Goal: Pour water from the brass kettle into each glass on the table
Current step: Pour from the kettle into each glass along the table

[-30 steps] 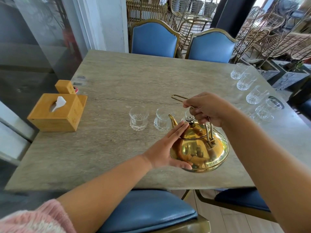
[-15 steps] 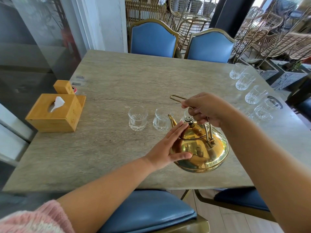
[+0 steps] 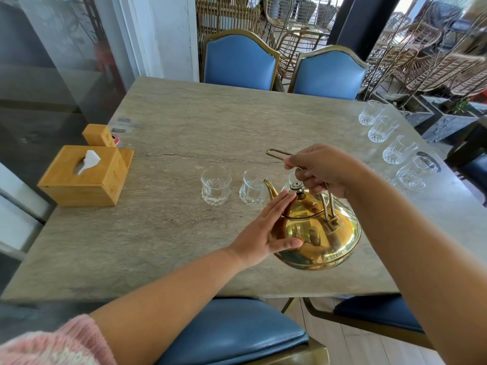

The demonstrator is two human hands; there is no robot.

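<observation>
A shiny brass kettle (image 3: 320, 238) hangs tilted above the stone table (image 3: 184, 233), its spout aimed at the middle glass (image 3: 252, 187). My right hand (image 3: 320, 168) is closed around the kettle's wire handle. My left hand (image 3: 263, 230) lies flat against the kettle's side and lid, fingers straight. A second short glass (image 3: 215, 185) stands to the left of the spout. Another glass is mostly hidden behind my right hand and the kettle. No stream of water is visible.
Several cut-glass tumblers (image 3: 399, 150) line the table's right edge. A wooden tissue box (image 3: 84, 176) stands at the left with a small wooden holder (image 3: 98, 135) behind it. Blue chairs (image 3: 238, 63) stand at the far side, and a blue seat (image 3: 232, 335) lies below me.
The kettle has shifted slightly. My left thumb has lifted from the kettle's lower side to its middle. Both hands otherwise hold their places.
</observation>
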